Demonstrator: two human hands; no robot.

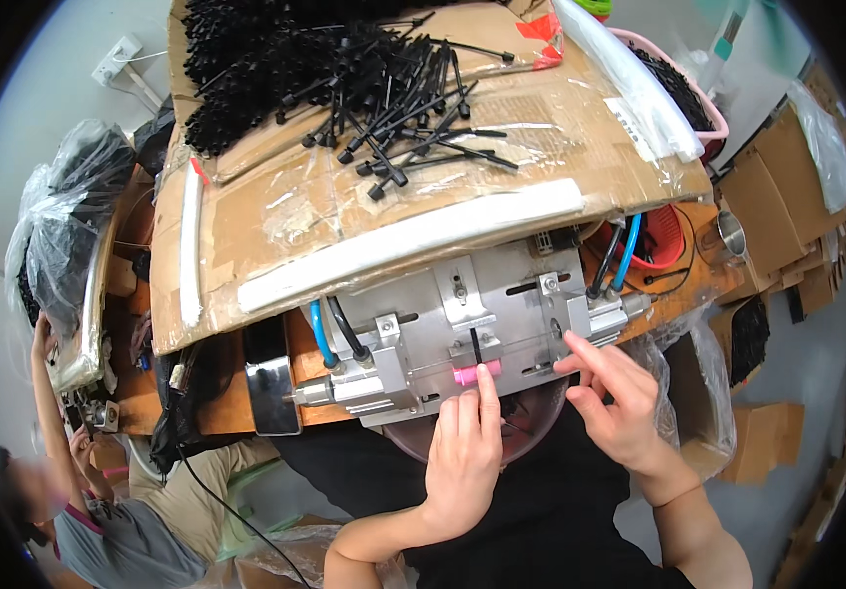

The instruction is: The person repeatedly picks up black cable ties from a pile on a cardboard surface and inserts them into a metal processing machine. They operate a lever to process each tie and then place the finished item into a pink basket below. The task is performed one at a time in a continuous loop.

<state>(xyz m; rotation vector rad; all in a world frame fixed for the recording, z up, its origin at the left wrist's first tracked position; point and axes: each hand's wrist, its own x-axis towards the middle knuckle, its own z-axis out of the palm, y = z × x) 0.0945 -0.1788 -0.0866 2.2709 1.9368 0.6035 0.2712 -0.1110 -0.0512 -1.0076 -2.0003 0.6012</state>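
Observation:
A metal fixture [413, 346] with a pneumatic cylinder on each side stands on the bench in front of me. At its middle sits a small pink piece [465, 375], with a thin black plastic stem [476, 345] just behind it. My left hand [464, 452] presses its stretched index finger on the pink piece; its other fingers are bent. My right hand [615, 398] hovers by the fixture's right side, thumb and index finger apart, with nothing visible between them. Beneath the fixture, a clear bowl [408, 440] is partly hidden by my left hand.
Above the fixture, a cardboard sheet [295, 211] bears a heap of black plastic stems [383, 108]. A phone [272, 383] lies left of the fixture. Blue air hoses [627, 253] and a red basket [666, 240] are at the right. Another person [128, 535] works at the far left.

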